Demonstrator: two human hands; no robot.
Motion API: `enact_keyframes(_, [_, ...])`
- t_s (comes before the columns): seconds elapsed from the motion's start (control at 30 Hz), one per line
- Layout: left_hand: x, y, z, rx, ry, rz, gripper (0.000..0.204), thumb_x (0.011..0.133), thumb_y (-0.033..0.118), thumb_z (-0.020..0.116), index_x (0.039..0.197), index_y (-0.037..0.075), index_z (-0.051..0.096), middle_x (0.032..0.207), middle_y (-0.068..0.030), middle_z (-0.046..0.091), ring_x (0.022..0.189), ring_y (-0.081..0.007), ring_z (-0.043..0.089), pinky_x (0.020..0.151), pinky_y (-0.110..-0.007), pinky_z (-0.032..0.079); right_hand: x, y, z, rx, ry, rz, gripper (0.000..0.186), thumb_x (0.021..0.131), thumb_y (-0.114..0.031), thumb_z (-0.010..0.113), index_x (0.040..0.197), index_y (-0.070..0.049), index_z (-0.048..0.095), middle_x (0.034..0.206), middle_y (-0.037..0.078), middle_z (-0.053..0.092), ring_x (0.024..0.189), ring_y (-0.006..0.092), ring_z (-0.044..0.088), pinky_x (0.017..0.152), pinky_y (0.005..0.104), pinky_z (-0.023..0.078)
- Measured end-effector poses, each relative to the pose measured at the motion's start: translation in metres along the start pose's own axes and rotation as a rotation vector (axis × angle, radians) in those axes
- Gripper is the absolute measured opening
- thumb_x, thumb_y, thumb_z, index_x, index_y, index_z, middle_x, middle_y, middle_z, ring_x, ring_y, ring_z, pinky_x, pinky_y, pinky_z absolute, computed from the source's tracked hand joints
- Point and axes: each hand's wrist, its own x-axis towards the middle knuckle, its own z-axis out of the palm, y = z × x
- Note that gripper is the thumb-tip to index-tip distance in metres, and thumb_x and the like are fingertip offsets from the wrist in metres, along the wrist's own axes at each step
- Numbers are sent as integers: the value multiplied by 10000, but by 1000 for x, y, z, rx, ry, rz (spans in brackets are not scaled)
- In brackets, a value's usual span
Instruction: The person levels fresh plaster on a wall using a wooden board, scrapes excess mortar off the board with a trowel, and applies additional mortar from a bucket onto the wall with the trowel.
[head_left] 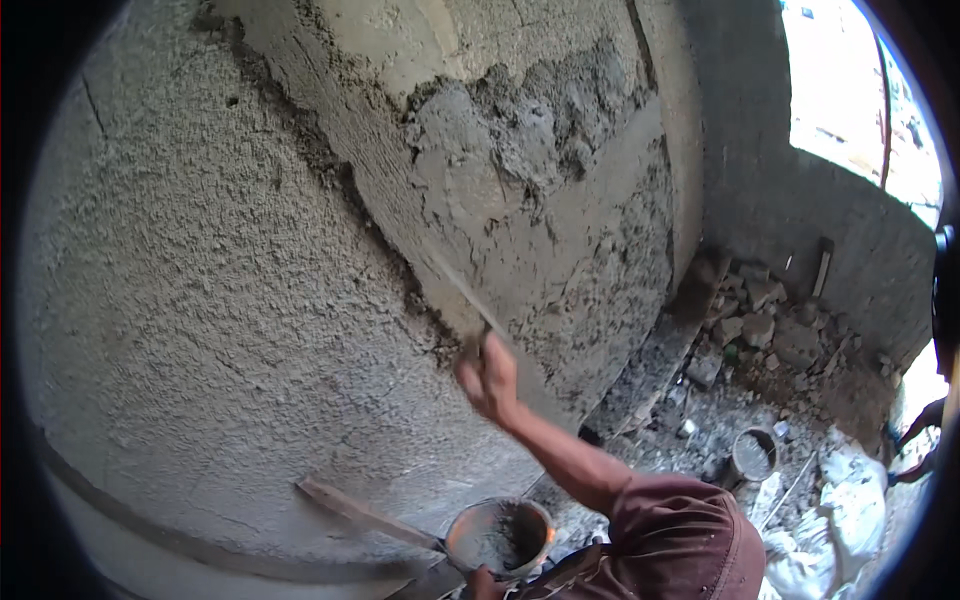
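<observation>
My right hand [488, 378] is raised against the wall [250, 270], closed around the handle of a trowel [462, 288]. The blade is seen nearly edge-on and is blurred, lying along the border between rough dry plaster and a smoother grey band. Fresh wet mortar [530, 130] sits in thick lumps higher on that band. Low in the picture, my left hand [485, 583] grips the near rim of a round pan [549, 525] with grey mortar inside. Most of that hand is cut off by the lower edge.
A wooden strip [365, 515] slants beside the pan. Broken bricks and rubble [770, 325] lie in the right corner, near a bucket [752, 455] and white sacks [850, 500]. A bright opening [850, 100] breaks the side wall. Part of another person [918, 440] shows at the far right.
</observation>
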Motion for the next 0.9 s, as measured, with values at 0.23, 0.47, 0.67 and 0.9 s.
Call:
enact_keyframes(0.23, [-9, 18, 2, -138, -106, -222, 436, 602, -3, 611, 1024, 43, 510, 899, -152, 533, 847, -251, 515, 794, -357, 422, -23, -53, -112, -295, 190, 467, 269, 914, -256, 476, 816, -6, 471, 607, 44, 465, 503, 136, 470, 467, 295, 412])
enact_keyframes(0.47, [-26, 36, 3, 104, 179, -17, 483, 570, -7, 725, 997, 23, 501, 892, -175, 539, 853, -269, 530, 781, -378, 431, 132, -55, -136, -734, -24, -127, 319, 935, -303, 419, 815, -17, 498, 587, 158, 516, 501, 258, 524, 490, 435, 425])
enact_keyframes(0.67, [-44, 59, 33, 111, 244, 199, 464, 523, 65, 798, 892, 8, 523, 868, -185, 574, 789, -280, 570, 729, -384, 463, 235, -67, -147, -861, -91, -28, 334, 930, -324, 417, 849, -24, 539, 648, 212, 566, 603, 384, 561, 577, 479, 444])
enact_keyframes(0.9, [-81, 118, 55, 110, 308, 264, 364, 554, 44, 735, 854, 5, 532, 764, -139, 589, 723, -189, 560, 678, -350, 464, 267, -45, -208, -902, -15, -63, 340, 928, -329, 410, 949, -42, 589, 784, 255, 600, 772, 424, 585, 678, 474, 459])
